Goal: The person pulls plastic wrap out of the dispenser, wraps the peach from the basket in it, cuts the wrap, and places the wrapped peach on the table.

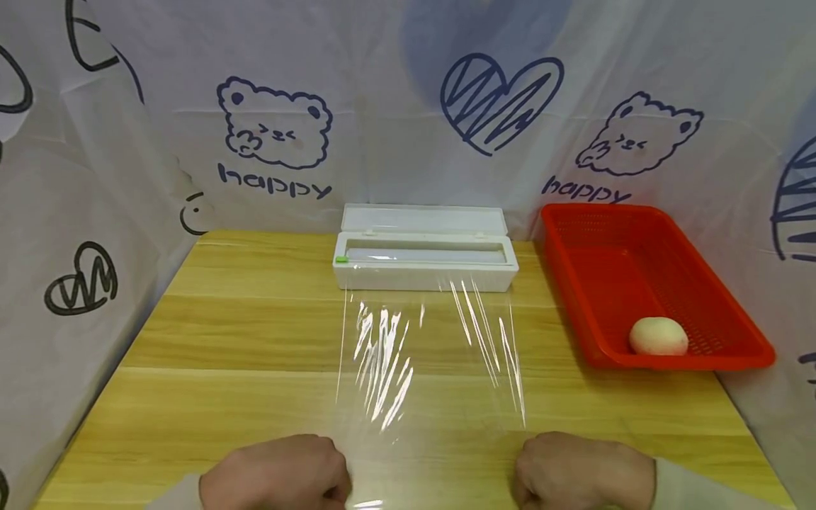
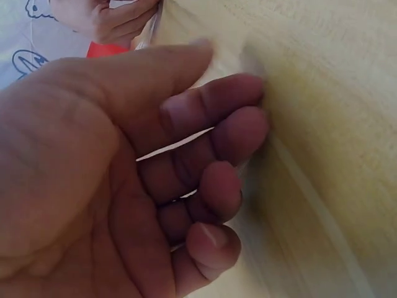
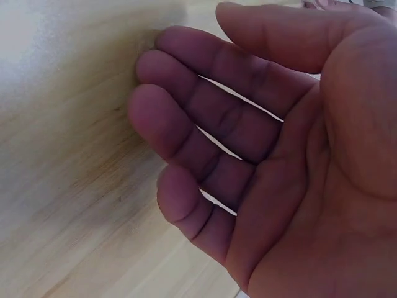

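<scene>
A sheet of clear cling film (image 1: 389, 368) runs from a white dispenser box (image 1: 423, 278) toward the near side of the wooden table, its surface creased and shiny. My left hand (image 1: 277, 473) is at the film's near left corner, and my right hand (image 1: 583, 471) is at the near right one. In the left wrist view the fingers (image 2: 239, 133) bend loosely against the tabletop, the thumb apart from them. Loosely bent fingers (image 3: 158, 118) also show in the right wrist view, with the thumb away from the index finger. Neither palm holds anything; the film's near edge is hard to make out.
The dispenser's lid (image 1: 423, 218) stands raised against the cloth backdrop (image 1: 382, 92). A green slider (image 1: 342, 260) sits at its left end. On the right, a red plastic basket (image 1: 567, 283) holds a pale round fruit (image 1: 659, 336), perhaps a peach.
</scene>
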A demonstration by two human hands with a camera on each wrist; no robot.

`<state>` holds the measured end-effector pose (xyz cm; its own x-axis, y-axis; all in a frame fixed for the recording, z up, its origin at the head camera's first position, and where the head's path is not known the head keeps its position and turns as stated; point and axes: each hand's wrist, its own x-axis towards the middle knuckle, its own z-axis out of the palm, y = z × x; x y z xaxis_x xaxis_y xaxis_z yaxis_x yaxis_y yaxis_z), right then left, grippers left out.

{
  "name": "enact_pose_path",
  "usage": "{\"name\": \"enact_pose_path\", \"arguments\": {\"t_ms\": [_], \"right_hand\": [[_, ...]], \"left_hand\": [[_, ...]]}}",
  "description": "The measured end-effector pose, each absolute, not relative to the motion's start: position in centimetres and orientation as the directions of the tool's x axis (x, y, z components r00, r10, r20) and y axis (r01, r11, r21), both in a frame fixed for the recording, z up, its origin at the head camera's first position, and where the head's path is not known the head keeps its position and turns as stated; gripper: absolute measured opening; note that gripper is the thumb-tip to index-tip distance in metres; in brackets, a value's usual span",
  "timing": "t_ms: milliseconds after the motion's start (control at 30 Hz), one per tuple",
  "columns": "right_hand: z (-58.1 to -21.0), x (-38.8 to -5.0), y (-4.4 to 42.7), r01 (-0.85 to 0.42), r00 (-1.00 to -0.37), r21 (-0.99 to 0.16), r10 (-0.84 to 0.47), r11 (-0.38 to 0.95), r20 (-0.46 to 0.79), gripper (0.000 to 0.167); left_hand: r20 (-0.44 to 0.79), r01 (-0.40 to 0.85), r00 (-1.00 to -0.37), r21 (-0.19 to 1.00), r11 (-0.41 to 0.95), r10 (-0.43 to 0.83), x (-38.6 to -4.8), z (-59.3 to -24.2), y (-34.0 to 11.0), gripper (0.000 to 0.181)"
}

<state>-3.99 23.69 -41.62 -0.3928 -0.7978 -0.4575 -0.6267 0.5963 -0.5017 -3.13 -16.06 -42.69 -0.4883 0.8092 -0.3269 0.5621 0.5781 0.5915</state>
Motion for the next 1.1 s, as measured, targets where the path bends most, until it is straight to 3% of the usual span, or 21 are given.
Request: {"name": "enact_pose_path", "arguments": {"t_ms": [267, 467, 600, 767, 933, 1100], "right_hand": [[-41.7, -4.3, 23.7, -0.660, -0.387, -0.464, -0.797, 0.591, -0.464, 0.033], [-42.5, -4.2, 24.0, -0.806, -0.375, -0.361, -0.876, 0.470, -0.305, 0.031], [-42.7, -4.1, 24.2, -0.792, -0.379, -0.381, -0.874, 0.476, -0.304, 0.030], [-42.4, -3.8, 24.2, -0.717, -0.432, -0.426, -0.831, 0.552, -0.351, 0.029], [-42.1, -3.9, 23.9, -0.617, -0.508, -0.431, -0.752, 0.658, -0.420, 0.030], [-42.4, -4.6, 23.8, -0.673, -0.528, -0.387, -0.776, 0.631, -0.345, 0.037]], "left_hand": [[-0.299, 0.621, -0.467, 0.559, 0.550, 0.832, -3.1, -42.4, -16.2, 0.038], [-0.300, 0.631, -0.467, 0.546, 0.551, 0.832, -3.3, -42.0, -16.0, 0.042], [-0.192, 0.700, -0.493, 0.491, 0.518, 0.848, -4.1, -42.3, -15.5, 0.039], [-0.036, 0.757, -0.598, 0.302, 0.579, 0.800, -5.1, -42.8, -15.0, 0.024], [-0.115, 0.721, -0.638, 0.260, 0.643, 0.761, -5.1, -43.2, -15.1, 0.036], [-0.149, 0.715, -0.635, 0.259, 0.649, 0.758, -5.1, -43.6, -15.0, 0.040]]}}
